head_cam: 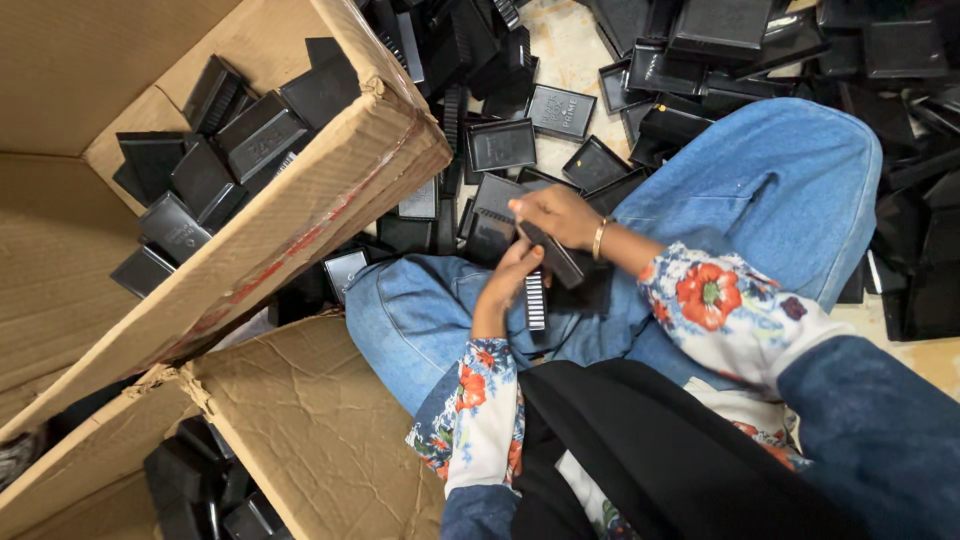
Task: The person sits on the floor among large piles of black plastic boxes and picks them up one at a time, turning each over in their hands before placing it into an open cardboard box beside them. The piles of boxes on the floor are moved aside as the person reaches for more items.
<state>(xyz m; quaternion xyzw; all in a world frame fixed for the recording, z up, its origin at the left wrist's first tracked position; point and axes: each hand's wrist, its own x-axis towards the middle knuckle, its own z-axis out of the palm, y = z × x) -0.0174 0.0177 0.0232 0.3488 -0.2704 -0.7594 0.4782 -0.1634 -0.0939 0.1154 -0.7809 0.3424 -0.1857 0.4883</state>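
The person sits on the floor (560, 50) with knees apart, and both hands meet over the lap, close to the body where the work can be seen. The right hand (560, 215) closes its grip from above around the upper end of a flat black plastic case (560, 262), which lies slanted across the gap between the hands. The left hand (510, 275) comes up from below, its grip wrapped on the lower side of the same case, so the piece is braced from two sides. Just beneath that grip a ribbed black-and-white strip (536, 300) hangs down against the jeans; whether it is joined to the case cannot be told.

Beyond the grip, a heap of black plastic trays and lids (700, 50) covers the floor. To the left of the grip a torn cardboard box (330, 190) leans open, holding more of the same black cases (215, 150). A second cardboard box (300, 420) sits below it, crowding the left knee.
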